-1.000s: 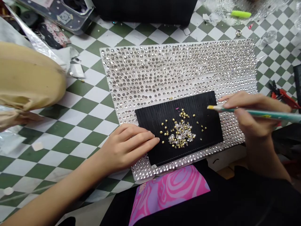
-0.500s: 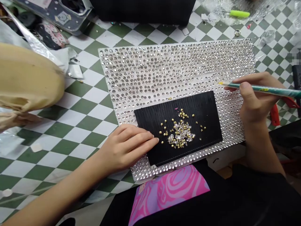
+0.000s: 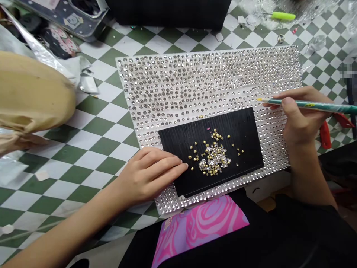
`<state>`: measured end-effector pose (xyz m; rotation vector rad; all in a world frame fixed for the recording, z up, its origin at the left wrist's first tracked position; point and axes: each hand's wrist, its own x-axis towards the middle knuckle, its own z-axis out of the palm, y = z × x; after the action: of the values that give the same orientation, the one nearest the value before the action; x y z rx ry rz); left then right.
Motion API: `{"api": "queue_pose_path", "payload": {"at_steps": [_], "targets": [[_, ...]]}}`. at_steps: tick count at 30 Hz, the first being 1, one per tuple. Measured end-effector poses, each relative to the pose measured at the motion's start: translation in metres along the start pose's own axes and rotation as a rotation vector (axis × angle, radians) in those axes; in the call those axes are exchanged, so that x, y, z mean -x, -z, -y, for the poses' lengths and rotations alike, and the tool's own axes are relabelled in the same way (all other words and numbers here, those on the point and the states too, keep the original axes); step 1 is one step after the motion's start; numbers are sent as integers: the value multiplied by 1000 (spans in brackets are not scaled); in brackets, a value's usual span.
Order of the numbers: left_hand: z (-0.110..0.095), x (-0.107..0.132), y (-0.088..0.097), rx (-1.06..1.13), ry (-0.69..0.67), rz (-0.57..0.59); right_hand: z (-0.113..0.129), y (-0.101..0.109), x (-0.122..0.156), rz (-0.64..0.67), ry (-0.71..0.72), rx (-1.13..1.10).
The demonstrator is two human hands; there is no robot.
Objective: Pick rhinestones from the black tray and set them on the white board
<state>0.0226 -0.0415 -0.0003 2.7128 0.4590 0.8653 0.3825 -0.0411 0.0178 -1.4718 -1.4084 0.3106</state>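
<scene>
My right hand [image 3: 304, 115] is closed around a green pencil [image 3: 312, 105] whose pale yellow tip points left, over a white sheet covered in rows of rhinestones [image 3: 181, 74]. On that sheet lies a black rectangular pad [image 3: 245, 130], tilted slightly. A pile of loose clear-and-gold rhinestones [image 3: 214, 160] rests on the pad, with strays scattered around it. My left hand [image 3: 156, 173] lies flat with fingers stretched out, its fingertips on the pad's left edge. Whether a stone clings to the pencil tip cannot be made out.
A tan tied bag [image 3: 36, 93] sits at the left on the checkered tablecloth [image 3: 92, 160]. A black box [image 3: 170, 13] and a phone case [image 3: 83, 22] stand at the back. A green-handled tool [image 3: 283, 16] lies back right. Red handles [image 3: 325, 136] show behind my right wrist.
My right hand and the pencil have shifted very slightly left. My left hand, the pad and the loose stones look the same.
</scene>
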Motion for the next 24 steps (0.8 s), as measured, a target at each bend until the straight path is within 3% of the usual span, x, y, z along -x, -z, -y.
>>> {"api": "queue_pose_path", "payload": {"at_steps": [7, 16, 24], "targets": [[-1, 1, 0, 2, 3, -8, 4, -2, 0, -40, 13, -53], [0, -1, 2, 19, -14, 7, 3, 1, 4, -23, -41, 46], [0, -3, 2, -10, -10, -1, 12, 0, 0, -40, 94, 68]]}}
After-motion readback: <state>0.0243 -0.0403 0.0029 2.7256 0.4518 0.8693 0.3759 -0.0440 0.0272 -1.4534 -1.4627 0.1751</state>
